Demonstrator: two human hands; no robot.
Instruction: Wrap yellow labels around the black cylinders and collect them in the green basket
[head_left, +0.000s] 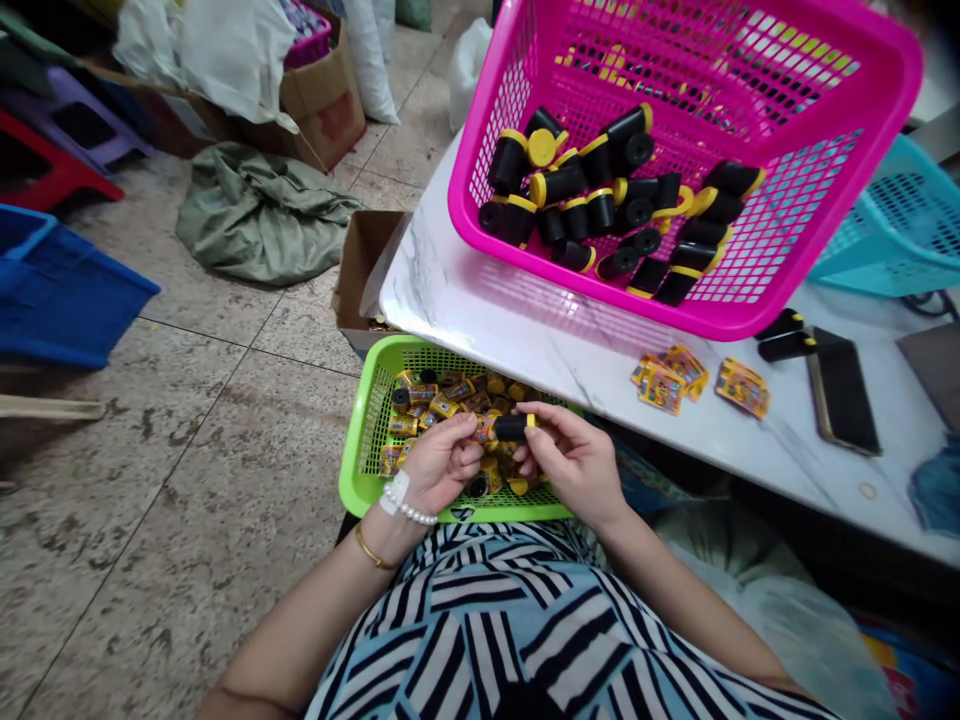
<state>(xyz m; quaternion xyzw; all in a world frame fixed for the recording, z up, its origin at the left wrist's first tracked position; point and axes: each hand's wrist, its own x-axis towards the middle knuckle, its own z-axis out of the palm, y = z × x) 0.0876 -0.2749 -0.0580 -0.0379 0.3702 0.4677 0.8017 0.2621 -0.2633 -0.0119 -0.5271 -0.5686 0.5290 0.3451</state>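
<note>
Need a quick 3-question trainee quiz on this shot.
1. Fill in: The right hand pinches a black cylinder with a yellow cap above a ____ rectangular plastic mesh basket.
2. Which hand has the white pearl bracelet at its wrist?
A. left hand
B. right hand
C. neither
3. True or false: The magenta plastic mesh basket sits on the white marble table top.

Key: 1 green; 2 A; 3 true.
</note>
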